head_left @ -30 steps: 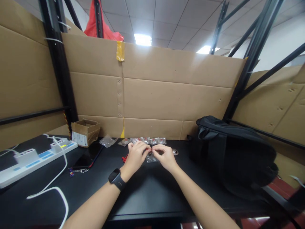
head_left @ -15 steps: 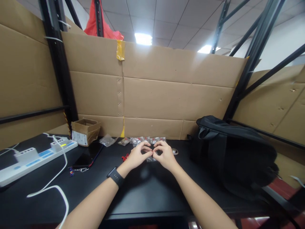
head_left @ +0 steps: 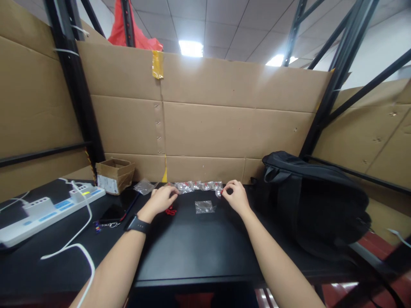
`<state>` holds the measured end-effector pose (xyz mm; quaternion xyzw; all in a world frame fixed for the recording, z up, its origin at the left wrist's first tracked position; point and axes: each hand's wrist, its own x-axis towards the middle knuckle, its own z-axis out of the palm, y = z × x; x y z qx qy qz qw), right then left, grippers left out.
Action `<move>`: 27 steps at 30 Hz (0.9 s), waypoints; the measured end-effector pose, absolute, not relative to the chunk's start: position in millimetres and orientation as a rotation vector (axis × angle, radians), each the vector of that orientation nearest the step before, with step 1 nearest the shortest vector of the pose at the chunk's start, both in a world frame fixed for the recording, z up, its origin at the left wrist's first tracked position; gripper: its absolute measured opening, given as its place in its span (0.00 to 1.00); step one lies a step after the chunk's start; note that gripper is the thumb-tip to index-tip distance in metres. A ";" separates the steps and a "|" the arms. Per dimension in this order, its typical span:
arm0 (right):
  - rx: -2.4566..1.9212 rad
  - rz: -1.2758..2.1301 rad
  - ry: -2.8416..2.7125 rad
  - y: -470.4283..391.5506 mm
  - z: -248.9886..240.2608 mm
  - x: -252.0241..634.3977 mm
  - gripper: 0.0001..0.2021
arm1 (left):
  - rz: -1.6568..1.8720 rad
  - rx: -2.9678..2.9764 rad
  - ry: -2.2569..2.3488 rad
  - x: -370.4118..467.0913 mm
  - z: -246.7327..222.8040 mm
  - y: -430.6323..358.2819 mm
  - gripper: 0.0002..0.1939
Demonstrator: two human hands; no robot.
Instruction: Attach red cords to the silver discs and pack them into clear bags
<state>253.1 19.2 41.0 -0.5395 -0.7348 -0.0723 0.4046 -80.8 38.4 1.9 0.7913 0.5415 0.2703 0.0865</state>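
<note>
Hands: now parted, no longer meeting fingertip to fingertip over the middle of the counter [head_left: 199,252]; reads as a switch from joint fingerwork to separate reaching.
Right hand [head_left: 238,197]: now further out, at the right end of the packets; thumb and forefinger narrow, right at a small clear-and-red piece [head_left: 218,193]; cannot tell whether gripped or only touched.
Left hand [head_left: 159,200]: drawn back to the left, thumb and forefinger narrow, close above the red cord [head_left: 171,211]; cannot tell whether holding anything.
Flat clear bag [head_left: 204,207]: lies between the hands, apart from both; in full view now, partly covered in the earlier frame.
Packets [head_left: 207,185]: in a row near the foot of the cardboard wall [head_left: 205,137], with bits of red inside.
Round ring: seen earlier beside the right hand, out of sight now, possibly behind it.
Black backpack [head_left: 317,205]: remains at the right, well apart from the bag.
</note>
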 end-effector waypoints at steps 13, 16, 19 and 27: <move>-1.763 -0.094 -1.999 37.9 23.1 296.0 0.16 | 0.560 2.160 1.659 -102.7 -23.9 55.9 0.19; -1.840 0.041 -2.053 36.1 22.2 312.6 0.21 | 0.509 2.100 1.710 -99.5 -26.5 56.3 0.17; -1.814 0.130 -2.100 36.9 19.9 318.8 0.22 | 0.507 2.080 1.722 -92.9 -24.8 52.5 0.10; -1.891 0.107 -2.026 36.1 19.7 317.1 0.16 | 0.641 2.174 1.773 -79.2 -9.0 38.7 0.07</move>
